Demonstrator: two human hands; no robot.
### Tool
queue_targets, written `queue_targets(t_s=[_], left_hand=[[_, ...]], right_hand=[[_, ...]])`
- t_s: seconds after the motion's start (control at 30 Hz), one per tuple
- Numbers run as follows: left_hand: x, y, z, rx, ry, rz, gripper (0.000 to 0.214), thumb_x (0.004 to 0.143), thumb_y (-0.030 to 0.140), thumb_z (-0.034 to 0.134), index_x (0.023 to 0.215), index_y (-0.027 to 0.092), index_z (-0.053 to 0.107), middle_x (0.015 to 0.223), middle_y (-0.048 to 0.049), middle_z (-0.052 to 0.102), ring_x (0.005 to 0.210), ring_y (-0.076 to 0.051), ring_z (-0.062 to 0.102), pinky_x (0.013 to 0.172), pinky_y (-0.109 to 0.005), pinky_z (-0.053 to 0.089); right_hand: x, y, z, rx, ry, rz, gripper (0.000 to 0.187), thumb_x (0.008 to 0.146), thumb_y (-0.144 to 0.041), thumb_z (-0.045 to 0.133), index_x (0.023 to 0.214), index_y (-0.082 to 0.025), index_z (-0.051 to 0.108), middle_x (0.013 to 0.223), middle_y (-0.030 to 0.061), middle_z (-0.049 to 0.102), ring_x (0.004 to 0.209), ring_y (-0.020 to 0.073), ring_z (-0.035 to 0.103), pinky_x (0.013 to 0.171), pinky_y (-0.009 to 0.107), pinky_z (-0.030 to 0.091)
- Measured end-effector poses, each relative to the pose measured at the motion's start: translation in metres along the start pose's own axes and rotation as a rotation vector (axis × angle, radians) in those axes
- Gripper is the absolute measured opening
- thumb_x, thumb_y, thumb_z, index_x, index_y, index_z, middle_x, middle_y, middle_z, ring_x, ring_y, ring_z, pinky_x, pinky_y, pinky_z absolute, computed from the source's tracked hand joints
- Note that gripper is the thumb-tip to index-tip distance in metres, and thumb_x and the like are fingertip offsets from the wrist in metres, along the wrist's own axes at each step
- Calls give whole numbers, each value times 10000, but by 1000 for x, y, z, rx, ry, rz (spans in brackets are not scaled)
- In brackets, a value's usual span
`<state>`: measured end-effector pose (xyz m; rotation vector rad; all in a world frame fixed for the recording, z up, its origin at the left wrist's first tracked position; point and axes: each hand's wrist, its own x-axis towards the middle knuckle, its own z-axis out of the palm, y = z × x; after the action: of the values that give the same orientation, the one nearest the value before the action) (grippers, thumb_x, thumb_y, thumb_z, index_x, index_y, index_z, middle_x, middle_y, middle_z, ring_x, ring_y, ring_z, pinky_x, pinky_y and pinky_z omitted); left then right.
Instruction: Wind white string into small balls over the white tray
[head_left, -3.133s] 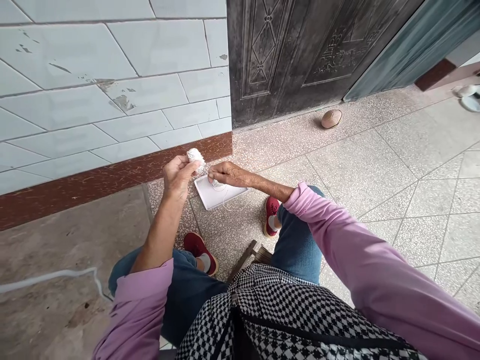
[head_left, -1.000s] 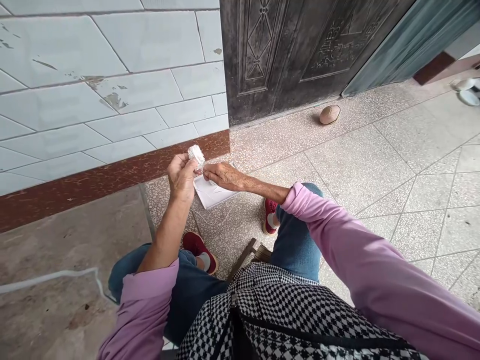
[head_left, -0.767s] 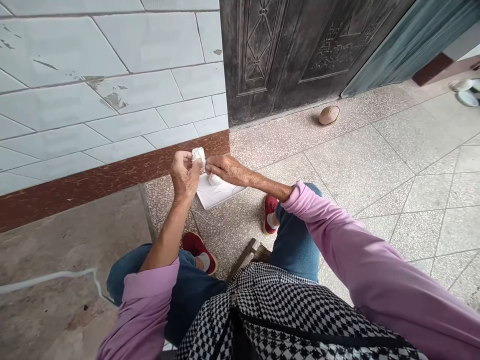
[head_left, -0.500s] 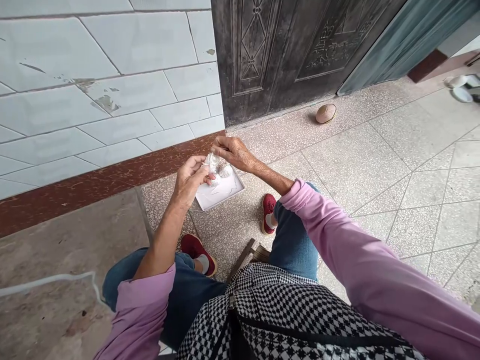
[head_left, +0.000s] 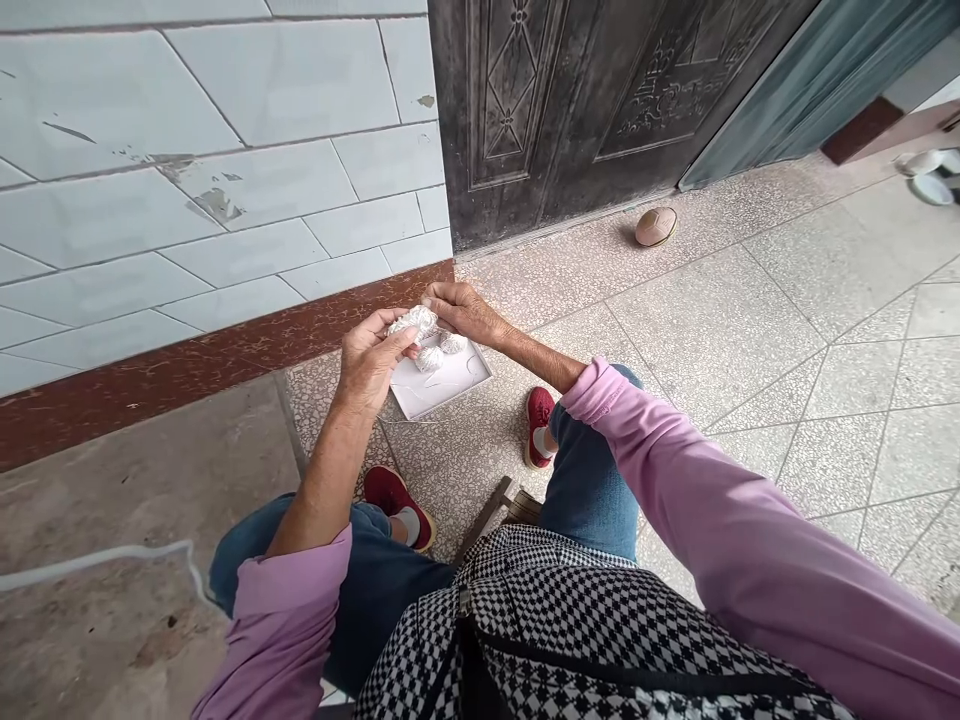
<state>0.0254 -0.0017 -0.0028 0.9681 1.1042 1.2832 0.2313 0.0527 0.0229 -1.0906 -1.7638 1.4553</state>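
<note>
The left hand (head_left: 369,362) holds a white yarn bundle (head_left: 414,322) between thumb and fingers above the far part of a pale tray (head_left: 450,388), while the right hand (head_left: 466,312) is positioned at the bundle's right end with fingers curled; whether its fingertips close on a strand cannot be told. Below the hands, two white yarn balls (head_left: 430,360) lie next to each other on the tray, which rests on the speckled floor (head_left: 480,440) ahead of the red shoes (head_left: 538,425). Farther out, a tan ball (head_left: 655,227) sits near the foot of the dark door (head_left: 570,110).
</note>
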Motion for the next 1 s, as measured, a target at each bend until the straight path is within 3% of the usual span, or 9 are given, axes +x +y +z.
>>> queue_targets(t_s=[0.13, 0.27, 0.43, 0.57, 0.73, 0.87, 1.0], left_hand=[[0, -2, -5, -91, -94, -45, 644, 632, 372, 1201, 1156, 199, 868, 1170, -122, 898, 872, -203, 794, 730, -318, 684], [2, -9, -7, -156, -104, -74, 631, 638, 334, 1229, 1144, 208, 873, 1146, -100, 895, 876, -197, 813, 758, -316, 718], [7, -13, -5, -233, 2, -40, 579, 621, 298, 1208, 1073, 231, 852, 1092, -80, 883, 886, -203, 827, 763, -306, 725], [13, -14, -6, -158, 103, 23, 542, 636, 285, 1160, 1019, 243, 780, 1064, -53, 875, 839, -178, 788, 715, -275, 667], [18, -13, -12, 86, 189, 137, 507, 638, 362, 1088, 1007, 243, 760, 954, -24, 828, 782, -177, 725, 677, -274, 596], [16, -7, -16, 221, 124, 144, 529, 608, 436, 1087, 1030, 226, 846, 985, -50, 865, 852, -220, 768, 722, -306, 629], [11, -1, -18, 277, -20, 101, 620, 653, 576, 1156, 1090, 219, 897, 1038, -87, 909, 894, -267, 845, 764, -352, 687]], right_hand=[[8, 15, 7, 244, 36, 54, 431, 1427, -278, 639, 1004, -243, 562, 604, -145, 391, 562, 84, 289, 559, 266, 227], [14, 31, 14, 325, 10, 27, 405, 1405, -337, 698, 1036, -253, 554, 601, -157, 412, 514, 85, 267, 505, 214, 228], [11, 35, 24, 106, 60, -46, 423, 1290, -65, 671, 924, -235, 541, 729, -83, 514, 677, 119, 438, 647, 224, 362], [4, 31, 28, -169, 52, -156, 458, 1274, -32, 645, 872, -225, 540, 815, -37, 549, 825, 165, 524, 807, 284, 411], [-8, 25, 32, -350, -89, -175, 358, 1261, -43, 695, 955, -212, 616, 902, -13, 640, 904, 190, 595, 888, 321, 409], [-16, 14, 18, -381, -134, -176, 306, 1292, -100, 677, 1002, -198, 675, 942, 6, 694, 933, 191, 626, 912, 331, 439], [-21, 0, 0, -366, -65, -177, 286, 1285, -133, 682, 1006, -194, 701, 971, 35, 735, 922, 198, 627, 910, 345, 457]])
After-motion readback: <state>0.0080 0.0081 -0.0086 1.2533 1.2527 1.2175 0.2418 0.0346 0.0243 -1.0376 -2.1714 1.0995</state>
